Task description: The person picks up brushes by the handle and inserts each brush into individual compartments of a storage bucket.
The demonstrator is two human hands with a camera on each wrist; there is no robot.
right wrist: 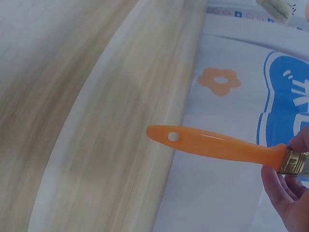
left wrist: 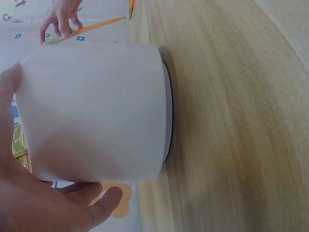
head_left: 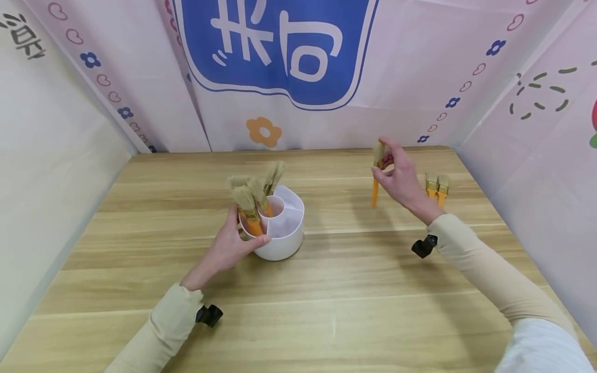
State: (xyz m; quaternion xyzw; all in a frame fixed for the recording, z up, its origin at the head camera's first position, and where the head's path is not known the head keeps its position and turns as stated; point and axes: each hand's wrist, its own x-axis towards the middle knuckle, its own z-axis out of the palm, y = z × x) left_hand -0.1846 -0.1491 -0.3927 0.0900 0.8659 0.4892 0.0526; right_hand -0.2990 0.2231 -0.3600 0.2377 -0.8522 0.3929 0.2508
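On the table stands a white round brush holder (head_left: 284,249) with a central cup and several compartments. My left hand (head_left: 227,245) grips its left side, thumb at the near rim. Several paintbrushes (head_left: 245,201) stand bristles up in the holder, in the left and rear compartments and the central cup; the front-right compartment shows bare. Back right, my right hand (head_left: 400,173) pinches another paintbrush (right wrist: 212,143) near its metal band, above the table. Its orange handle points down. The left wrist view shows the smooth wall of the holder (left wrist: 96,111) close up.
Two more paintbrushes (head_left: 438,184) are beyond the right wrist, partly hidden by the arm. Printed cloth walls (head_left: 317,127) enclose the wooden table (head_left: 298,321) at the back and both sides.
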